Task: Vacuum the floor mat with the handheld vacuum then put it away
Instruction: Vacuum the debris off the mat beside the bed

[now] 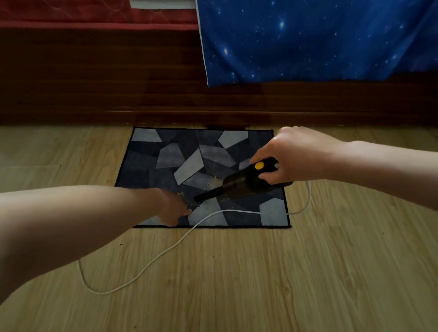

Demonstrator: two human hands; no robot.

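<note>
Head view — single frame.

Containers: the only one is the body of the handheld vacuum (245,182). Its shell is dark and I cannot tell what is inside.

Hands: the right hand (296,154) is wrapped around the vacuum's handle from above, fingers curled under it and thumb near the round yellow button (259,165). The left hand (173,211) is down on the floor mat (203,165) near its front edge, fingers extended with their tips touching the fabric, gripping nothing. It is slightly blurred.

Task items: the mat lies flat on the wooden floor (283,281), its far edge close against the base of the bed frame (116,81). The vacuum is held low over the mat's front-right part, tilted, with its narrow nozzle pointing down and left at the fabric. The nozzle tip is just beside the left hand.

Materials and shapes:
- Mat — rectangular, dark bound edge, printed with angular grey, white and navy patches.
- Crumbs (184,195) — pale tan specks scattered on the mat around the nozzle tip, and a few near the vacuum's body.
- Cord (159,253) — thin and white. It leaves the vacuum's rear, curves past the mat's right edge, crosses the front-right corner, then loops over the floor under the left forearm.
- Floor — light wood-grain planks.
- Bed frame — glossy dark reddish wood.
- Blue star-print blanket (319,37) hangs over the frame.
- Red bedding (69,3) lies at the upper left.
</note>
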